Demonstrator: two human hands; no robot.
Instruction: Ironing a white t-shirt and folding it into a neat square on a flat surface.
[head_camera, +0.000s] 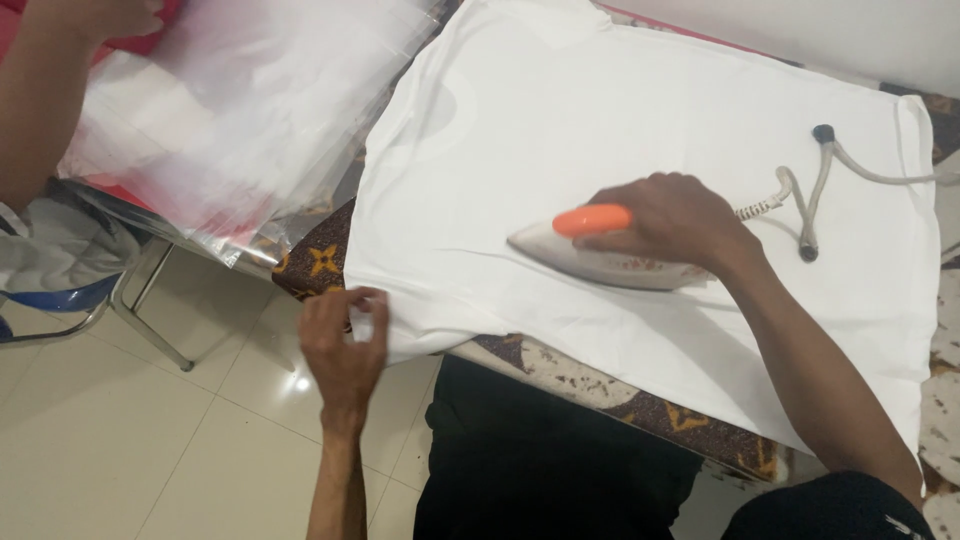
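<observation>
One white shirt (600, 130) lies flat on your desk (600, 385), and you are mid-press: next calls for keeping the cloth taut. One iron (600, 262) sits on it, your right hand (680, 215) closed round its orange handle; your left hand (345, 335) pinches the hem.
</observation>
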